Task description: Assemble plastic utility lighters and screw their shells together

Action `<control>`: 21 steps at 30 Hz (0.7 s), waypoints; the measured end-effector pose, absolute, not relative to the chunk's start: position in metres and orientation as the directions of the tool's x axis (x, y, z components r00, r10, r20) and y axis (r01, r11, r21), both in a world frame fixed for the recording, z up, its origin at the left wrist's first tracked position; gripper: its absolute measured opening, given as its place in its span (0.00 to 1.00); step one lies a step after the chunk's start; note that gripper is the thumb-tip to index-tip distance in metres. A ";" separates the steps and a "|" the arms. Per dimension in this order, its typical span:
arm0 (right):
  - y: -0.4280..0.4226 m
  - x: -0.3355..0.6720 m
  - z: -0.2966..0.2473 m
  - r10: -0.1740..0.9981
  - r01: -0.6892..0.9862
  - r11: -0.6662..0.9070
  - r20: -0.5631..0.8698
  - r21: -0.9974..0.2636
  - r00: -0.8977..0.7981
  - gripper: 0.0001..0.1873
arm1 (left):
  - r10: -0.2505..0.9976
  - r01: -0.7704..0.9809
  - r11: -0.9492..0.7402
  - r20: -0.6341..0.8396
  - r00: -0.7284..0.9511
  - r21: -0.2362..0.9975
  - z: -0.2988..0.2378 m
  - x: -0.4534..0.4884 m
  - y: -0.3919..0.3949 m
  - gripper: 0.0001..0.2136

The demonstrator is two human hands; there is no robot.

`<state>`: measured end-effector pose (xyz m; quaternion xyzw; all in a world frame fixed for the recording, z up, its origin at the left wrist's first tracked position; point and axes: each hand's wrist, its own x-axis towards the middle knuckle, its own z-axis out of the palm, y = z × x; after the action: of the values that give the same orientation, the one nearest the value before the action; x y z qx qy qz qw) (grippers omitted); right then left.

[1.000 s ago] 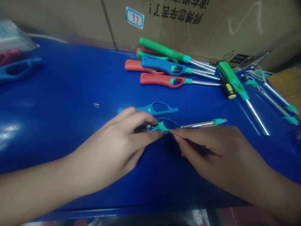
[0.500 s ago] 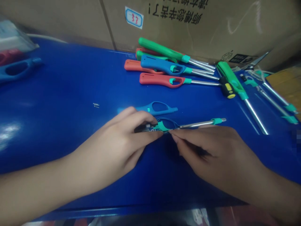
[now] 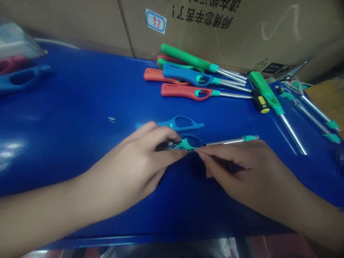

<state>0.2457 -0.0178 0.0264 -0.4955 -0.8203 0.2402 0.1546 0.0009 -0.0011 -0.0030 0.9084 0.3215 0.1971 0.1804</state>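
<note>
An opened long-nosed lighter [image 3: 227, 142] lies in front of me, its metal tube pointing right. My left hand [image 3: 137, 161] grips the handle end between thumb and fingers, covering much of it. Beside those fingertips shows the teal trigger [image 3: 187, 144], within a blue guard loop. The fingertips of my right hand [image 3: 249, 175] are pinched together at the lower edge of the guard, near the base of the tube. Whatever they pinch is too small to make out. Just beyond the left hand lies a loose blue handle half [image 3: 185, 124], partly covered by it.
Several lighters [image 3: 185, 91] in red, blue and green are piled by the cardboard box [image 3: 215, 39]. A black and yellow screwdriver handle [image 3: 260, 101] touches them. Tube assemblies [image 3: 314, 111] lie at right, small screws [image 3: 111, 119] at left, and more handle parts [image 3: 24, 79] far left.
The whole view has shifted slightly. Both hands stay at the lighter in nearly the same pose, the right fingertips still pinched by the guard.
</note>
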 end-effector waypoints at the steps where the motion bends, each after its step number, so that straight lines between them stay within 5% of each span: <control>1: -0.017 0.246 0.026 0.888 0.737 0.385 0.006 -0.556 -0.460 0.14 | 0.654 0.511 -0.730 0.247 0.715 0.453 -0.003 0.001 -0.001 0.18; 16: -0.018 0.246 0.029 0.890 0.725 0.372 0.000 -0.580 -0.456 0.15 | 0.651 0.511 -0.734 0.250 0.717 0.447 -0.003 0.001 -0.001 0.17; 21: -0.011 0.251 0.025 0.882 0.712 0.450 0.139 -0.539 -0.451 0.11 | 0.644 0.506 -0.742 0.261 0.719 0.439 -0.006 -0.001 0.001 0.18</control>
<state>0.2511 -0.0110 0.0250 -0.4822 -0.8264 0.2068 0.2047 -0.0008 0.0012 -0.0055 0.9112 0.3155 0.2023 0.1710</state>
